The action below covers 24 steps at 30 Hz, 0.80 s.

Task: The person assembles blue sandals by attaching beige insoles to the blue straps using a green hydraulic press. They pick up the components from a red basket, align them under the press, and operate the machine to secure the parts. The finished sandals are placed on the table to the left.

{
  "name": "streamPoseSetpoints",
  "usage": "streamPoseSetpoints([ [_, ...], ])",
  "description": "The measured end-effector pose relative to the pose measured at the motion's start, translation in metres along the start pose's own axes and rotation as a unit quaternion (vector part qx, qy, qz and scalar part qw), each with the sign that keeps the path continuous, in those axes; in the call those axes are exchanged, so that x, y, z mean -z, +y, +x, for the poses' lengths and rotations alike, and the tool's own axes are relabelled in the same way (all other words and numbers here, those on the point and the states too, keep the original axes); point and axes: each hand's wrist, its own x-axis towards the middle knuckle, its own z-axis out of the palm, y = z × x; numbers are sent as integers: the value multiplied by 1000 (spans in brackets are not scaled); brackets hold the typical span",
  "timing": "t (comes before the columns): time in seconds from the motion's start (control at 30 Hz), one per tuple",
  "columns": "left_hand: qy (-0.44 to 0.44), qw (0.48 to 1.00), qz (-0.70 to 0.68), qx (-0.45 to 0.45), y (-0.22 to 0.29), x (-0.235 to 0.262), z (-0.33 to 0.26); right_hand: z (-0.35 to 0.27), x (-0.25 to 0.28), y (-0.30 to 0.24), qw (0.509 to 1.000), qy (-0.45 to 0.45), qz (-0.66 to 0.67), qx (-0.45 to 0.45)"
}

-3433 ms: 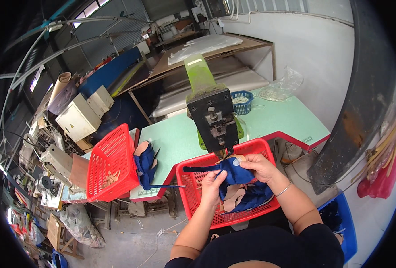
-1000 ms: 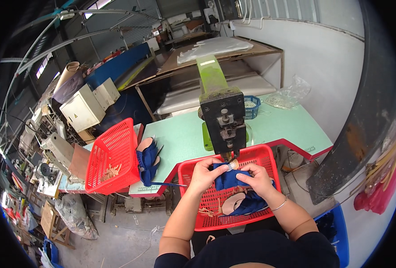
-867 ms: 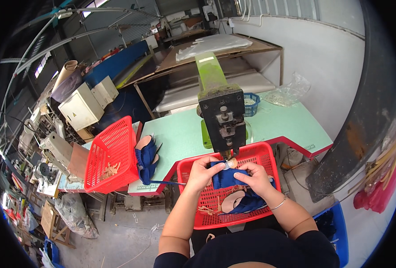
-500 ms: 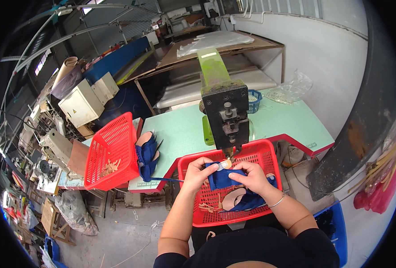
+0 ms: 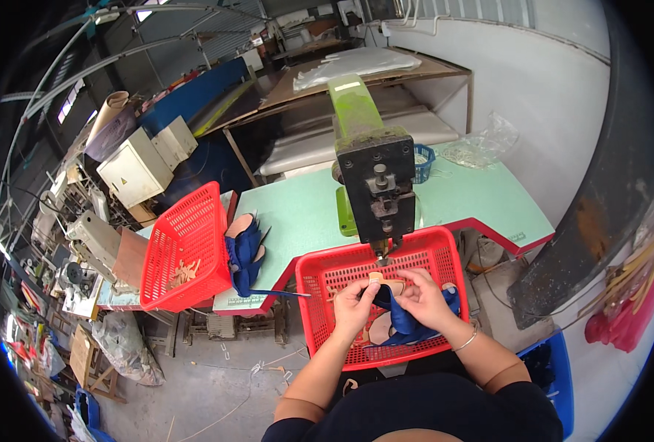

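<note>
Pinched between both my hands is a dark blue fabric piece (image 5: pixel 386 296) with a tan part, bent so that its edge faces up. My left hand (image 5: pixel 354 308) is closed on its left side, and the fingers of my right hand (image 5: pixel 424 300) grip the right side. Just beyond them is the black head of a green machine (image 5: pixel 378 184), its narrow tip pointing down. Under my hands a red plastic basket (image 5: pixel 308 309) holds more blue pieces (image 5: pixel 409 328) with tan parts. My fingers cover part of the held piece.
A second red basket (image 5: pixel 183 239) with tan scraps stands at the left, beside a stack of blue pieces (image 5: pixel 246 254) on the pale green tabletop (image 5: pixel 297 214). Behind the machine are a small blue basket (image 5: pixel 424 166) and a clear plastic bag (image 5: pixel 481 147). A blue bin (image 5: pixel 560 379) is at lower right.
My hands have drawn down slightly from the machine tip, the left also moving right. The blue piece, spread flatter before, is now bent between my fingers.
</note>
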Motion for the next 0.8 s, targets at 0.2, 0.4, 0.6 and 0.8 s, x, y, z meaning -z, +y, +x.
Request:
streamPoseSetpoints([
  [0.2, -39, 998, -55, 22, 28, -13, 6, 4, 25, -5, 997, -54, 50, -33],
  [0.4, -14, 999, -29, 42, 40, -23, 21, 16, 38, -17, 991, -22, 119, -54],
  [0.6, 4, 996, -79, 44, 42, -26, 24, 22, 39, -31, 986, -30, 147, -75],
  [0.8, 11, 996, -68, 52, 43, -25, 24, 27, 40, -37, 986, -36, 142, -81],
])
